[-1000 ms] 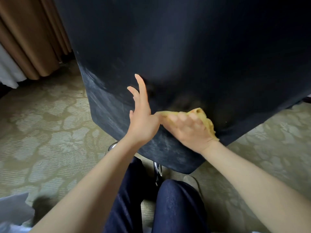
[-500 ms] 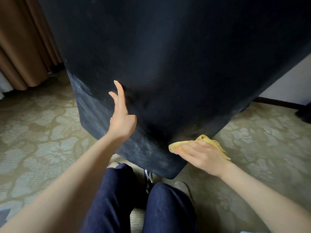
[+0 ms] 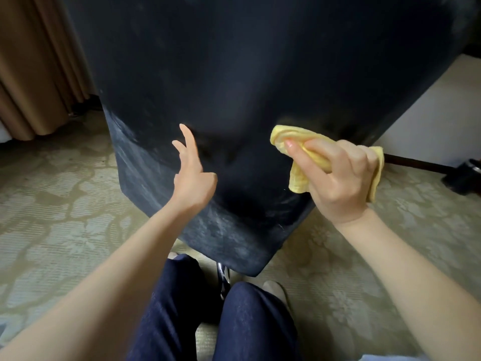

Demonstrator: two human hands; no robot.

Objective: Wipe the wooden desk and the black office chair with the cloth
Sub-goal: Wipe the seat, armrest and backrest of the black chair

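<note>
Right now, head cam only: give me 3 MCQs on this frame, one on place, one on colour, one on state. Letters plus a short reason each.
1. Where is the cloth relative to the left hand?
A. To its right
B. To its left
C. Underneath it

2. What colour is the cloth?
A. Blue
B. Yellow
C. White

3. What is the left hand doing?
A. Gripping the cloth
B. Fingers extended at the black office chair, holding nothing
C. Resting on the carpet

Answers:
1. A: the cloth sits in the right hand, on the right side of the chair back.
2. B: it reads pale yellow against the black upholstery.
3. B: its fingers point up by the chair back with nothing in them; whether they touch it cannot be told.
</note>
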